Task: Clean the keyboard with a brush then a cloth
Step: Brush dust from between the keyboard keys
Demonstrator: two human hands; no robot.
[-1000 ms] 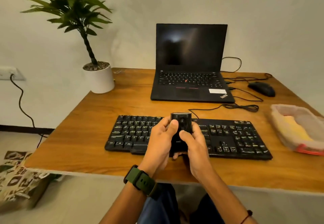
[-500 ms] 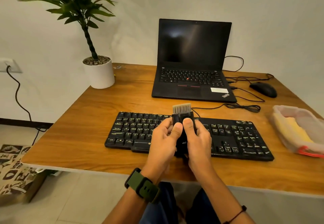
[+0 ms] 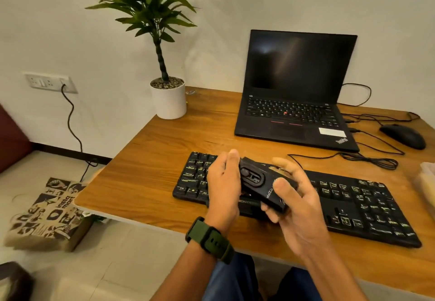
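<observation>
Both the left hand (image 3: pixel 222 183) and right hand (image 3: pixel 292 197) grip the brush (image 3: pixel 261 183) over the keyboard (image 3: pixel 353 204), brushing apparently unstarted, cloth wiping left.

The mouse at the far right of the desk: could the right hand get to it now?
Probably not at once: the right hand grips the brush tool. The path over the keyboard to the mouse looks free.

Keyboard (image 3: pixel 353 206) middle keys hidden behind both hands and the brush (image 3: pixel 261 183); key legends at 3 o'clock blurred, unreadable. Brush bristles not visible, far end covered by right hand (image 3: pixel 294 197). Left hand (image 3: pixel 221 190) fingertips hidden behind brush. Tray (image 3: pixel 427 178) at 3 o'clock cut by frame edge, contents unclear. Dark object at 8 o'clock corner cropped
</observation>
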